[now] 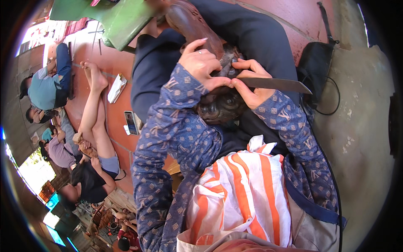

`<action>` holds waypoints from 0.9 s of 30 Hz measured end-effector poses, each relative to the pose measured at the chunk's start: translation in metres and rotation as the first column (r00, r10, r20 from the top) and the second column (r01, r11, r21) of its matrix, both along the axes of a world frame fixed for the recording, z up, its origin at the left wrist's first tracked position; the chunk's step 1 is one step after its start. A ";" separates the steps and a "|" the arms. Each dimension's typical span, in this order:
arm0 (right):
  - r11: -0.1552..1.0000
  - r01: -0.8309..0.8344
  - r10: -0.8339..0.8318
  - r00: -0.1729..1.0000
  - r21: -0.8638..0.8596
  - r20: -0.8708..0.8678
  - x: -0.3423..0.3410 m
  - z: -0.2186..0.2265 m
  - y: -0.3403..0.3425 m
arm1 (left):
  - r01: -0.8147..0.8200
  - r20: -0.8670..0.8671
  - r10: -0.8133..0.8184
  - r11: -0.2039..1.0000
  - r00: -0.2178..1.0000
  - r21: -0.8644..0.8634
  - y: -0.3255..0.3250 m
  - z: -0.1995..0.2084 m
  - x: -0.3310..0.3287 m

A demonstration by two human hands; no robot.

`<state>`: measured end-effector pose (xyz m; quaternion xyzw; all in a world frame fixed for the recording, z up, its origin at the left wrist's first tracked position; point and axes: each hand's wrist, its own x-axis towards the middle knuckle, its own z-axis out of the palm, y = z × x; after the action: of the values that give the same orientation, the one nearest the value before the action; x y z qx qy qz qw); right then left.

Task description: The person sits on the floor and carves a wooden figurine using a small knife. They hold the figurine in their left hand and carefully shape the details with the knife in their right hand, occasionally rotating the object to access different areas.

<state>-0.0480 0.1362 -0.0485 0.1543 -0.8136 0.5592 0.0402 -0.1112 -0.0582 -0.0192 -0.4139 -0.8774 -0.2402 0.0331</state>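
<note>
A dark brown carved wooden figure (222, 108) lies across my lap, its smooth long part reaching away between my knees. Across it I hold a long, flat metal blade (285, 85), whose slanted end sticks out to the right. My right hand (253, 86) is closed on the blade, with thumb and fingers pinching it. My left hand (202, 65), with a ring on one finger, is bent in from the left. Its thumb meets the right thumb at the blade's near end, while one finger is raised over the wood. The blade's edge against the wood is hidden by my fingers.
A green plastic seat (126, 25) stands ahead on the left. On the red tiles lie a phone (131, 122) and a white packet (117, 88). A black bag (315, 63) with a cable is at my right. Several people sit at the left, one holding a wooden piece (86, 148).
</note>
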 end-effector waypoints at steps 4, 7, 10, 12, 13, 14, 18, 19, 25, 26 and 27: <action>0.998 -0.004 0.009 0.997 -0.067 0.077 -0.003 -0.003 0.004 | -0.065 -0.022 0.066 0.997 0.998 0.032 0.006 -0.001 0.001; 0.993 -0.017 0.032 0.991 -0.114 0.132 -0.001 -0.002 0.002 | -0.022 -0.015 0.023 0.999 1.000 0.048 -0.002 -0.004 -0.001; 0.998 -0.057 0.055 0.997 0.040 0.052 -0.002 0.005 0.001 | 0.073 0.020 -0.077 0.984 0.997 0.160 -0.010 -0.012 -0.006; 0.999 -0.038 0.036 0.998 0.037 0.054 -0.002 0.000 0.000 | 0.088 0.054 -0.099 0.979 0.994 0.185 -0.011 -0.013 -0.007; 0.998 -0.038 0.036 0.999 0.041 0.037 -0.003 0.000 0.000 | 0.071 0.074 -0.084 0.984 0.994 0.162 -0.009 -0.011 -0.005; 0.998 -0.037 0.036 0.999 0.045 0.020 -0.003 0.000 0.000 | 0.056 0.094 -0.069 0.989 0.993 0.139 -0.008 -0.009 -0.004; 0.999 -0.005 0.006 1.000 -0.040 0.023 -0.003 -0.006 0.001 | 0.010 -0.007 -0.009 0.994 1.000 0.108 0.000 -0.010 0.000; 0.998 0.003 -0.002 1.000 -0.058 0.013 -0.003 -0.007 0.000 | -0.002 -0.019 0.004 0.995 1.000 0.104 0.000 -0.009 0.001; 0.998 -0.055 0.054 0.998 0.010 0.017 -0.001 0.003 0.001 | 0.061 0.088 -0.075 0.987 0.993 0.151 -0.004 -0.004 -0.001; 0.996 -0.072 0.072 0.997 0.045 0.006 -0.001 0.004 0.001 | 0.081 0.116 -0.102 0.982 0.988 0.172 -0.005 -0.002 -0.001; 0.995 -0.078 0.075 0.996 0.057 0.053 -0.002 0.006 0.001 | 0.077 0.135 -0.101 0.983 0.986 0.169 -0.004 -0.002 -0.002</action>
<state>-0.0496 0.1372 -0.0421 0.1723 -0.8239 0.5399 -0.0066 -0.1128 -0.0627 -0.0211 -0.4303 -0.8355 -0.3417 -0.0070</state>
